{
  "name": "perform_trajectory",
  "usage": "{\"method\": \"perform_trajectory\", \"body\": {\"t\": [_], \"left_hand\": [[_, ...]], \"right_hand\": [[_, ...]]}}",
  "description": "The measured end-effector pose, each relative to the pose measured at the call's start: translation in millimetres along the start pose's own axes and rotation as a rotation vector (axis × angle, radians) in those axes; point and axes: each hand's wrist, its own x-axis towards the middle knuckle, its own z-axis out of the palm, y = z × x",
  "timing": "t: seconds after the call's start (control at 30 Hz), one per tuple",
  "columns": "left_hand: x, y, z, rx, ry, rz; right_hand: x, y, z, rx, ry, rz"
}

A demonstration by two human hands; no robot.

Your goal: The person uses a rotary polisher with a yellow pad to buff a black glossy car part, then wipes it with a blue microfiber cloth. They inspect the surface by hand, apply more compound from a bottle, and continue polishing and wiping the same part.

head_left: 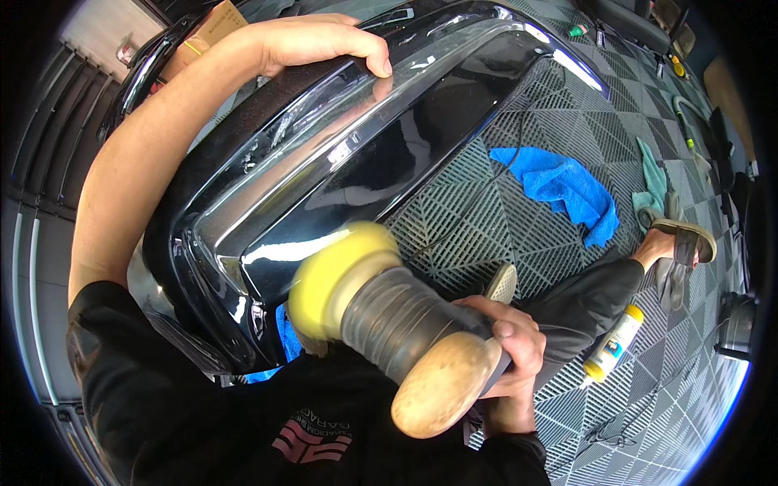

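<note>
My right hand is wrapped round the grip of a polisher, with a dark ribbed body and a worn tan end cap. Its round yellow foam pad, slightly blurred, is against or just over the lower part of a glossy black car bumper. This view does not settle whether the two touch. At the far side, my left hand grips the bumper's upper edge, fingers bent over it. A chrome-like strip and bright reflections run along the panel.
A blue cloth and a greenish cloth lie on the grey slatted floor tiles. A white bottle with yellow ends lies beside my outstretched leg. A dark cord crosses the floor. Behind my left arm stands a cardboard box.
</note>
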Motion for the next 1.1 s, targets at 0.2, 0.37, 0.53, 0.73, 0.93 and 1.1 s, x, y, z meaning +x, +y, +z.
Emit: {"method": "perform_trajectory", "body": {"t": [0.2, 0.37, 0.53, 0.73, 0.93, 1.1], "left_hand": [[5.2, -10.8, 2.9, -0.054, 0.008, 0.025], [1.8, -9.1, 5.3, -0.022, 0.048, 0.051], [-1.0, -9.1, 2.6, 0.053, 0.025, 0.074], [-1.7, -12.5, 3.6, 0.019, 0.052, 0.062], [-4.5, -7.8, -0.4, -0.03, 0.0, 0.026], [-8.2, -6.5, 5.0, -0.036, 0.02, 0.064]], "right_hand": [[0.8, -9.5, 1.5, 0.115, -0.025, 0.006], [-1.5, -6.0, 0.9, 0.103, 0.006, 0.025], [-2.7, -10.6, -0.4, 0.073, 0.084, 0.091], [-3.8, -9.6, 3.5, 0.118, -0.011, 0.035], [-6.9, -7.8, -6.6, 0.005, 0.078, 0.114], [-10.1, 10.2, -23.0, 0.031, 0.134, 0.073]]}}
